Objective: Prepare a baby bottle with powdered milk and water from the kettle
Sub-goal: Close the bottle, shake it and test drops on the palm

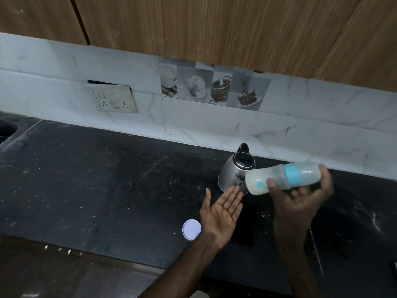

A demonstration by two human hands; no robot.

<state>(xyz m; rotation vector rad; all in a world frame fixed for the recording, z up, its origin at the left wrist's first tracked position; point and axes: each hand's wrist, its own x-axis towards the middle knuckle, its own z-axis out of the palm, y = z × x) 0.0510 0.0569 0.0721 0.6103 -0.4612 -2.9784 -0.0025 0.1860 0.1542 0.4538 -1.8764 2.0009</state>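
**Operator:** Left hand (221, 208) is spread wide, palm up, holding nothing, above the worktop (86, 179) not far from its front edge. What lies beside it?

**Technician:** A round white lid (191, 229) lies flat on the worktop just left of that wrist. Farther in, the right hand (300, 196) is closed around the baby bottle (283, 178), which lies nearly horizontal in the air, base toward the left hand, capped end to the right. Milky liquid shows inside.

**Operator:** Which step is this?

**Technician:** Judged from the closed, filled bottle held sideways: mixing.

**Operator:** And the kettle?

**Technician:** The kettle (235, 171) stands upright, lid shut, near the rear edge by the tiled wall (214, 123), just behind the bottle's base.

**Operator:** Next move?

**Technician:** Probably tapping the base on the open palm or shaking, with a firm grip and the bottle kept clear of the kettle.
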